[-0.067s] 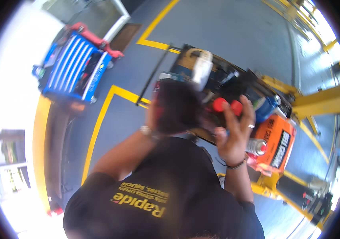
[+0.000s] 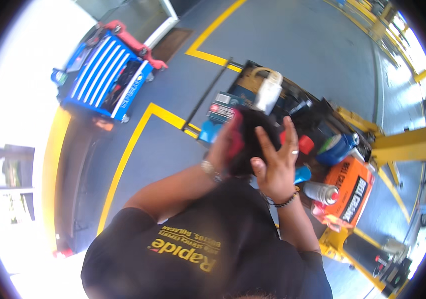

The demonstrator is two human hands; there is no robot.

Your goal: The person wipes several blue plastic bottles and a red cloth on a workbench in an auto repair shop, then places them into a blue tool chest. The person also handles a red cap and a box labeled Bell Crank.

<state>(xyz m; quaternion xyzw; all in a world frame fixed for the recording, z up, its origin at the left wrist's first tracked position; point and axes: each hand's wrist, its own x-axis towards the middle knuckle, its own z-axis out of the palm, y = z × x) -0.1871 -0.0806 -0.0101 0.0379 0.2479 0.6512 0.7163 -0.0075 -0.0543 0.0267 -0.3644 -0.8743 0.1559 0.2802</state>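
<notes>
We found the left hand (image 2: 222, 144) at the red edge of a blurred black-and-red item (image 2: 254, 134), its fingers apparently curled in a hold near the loaded cart (image 2: 243, 78). The right hand (image 2: 278, 174) stood before the item, fingers spread wide; we could not tell whether they touched it.

We judged that a loose left hold could drop the item into the clutter, and that a sideways swing of the right wrist could topple the aerosol can (image 2: 318, 192) just beside it.

We could not see inside the can, the orange carton (image 2: 340, 175) or the white bottle (image 2: 269, 93). The blue tool cabinet (image 2: 100, 70) held dark and red articles, too small to identify.
</notes>
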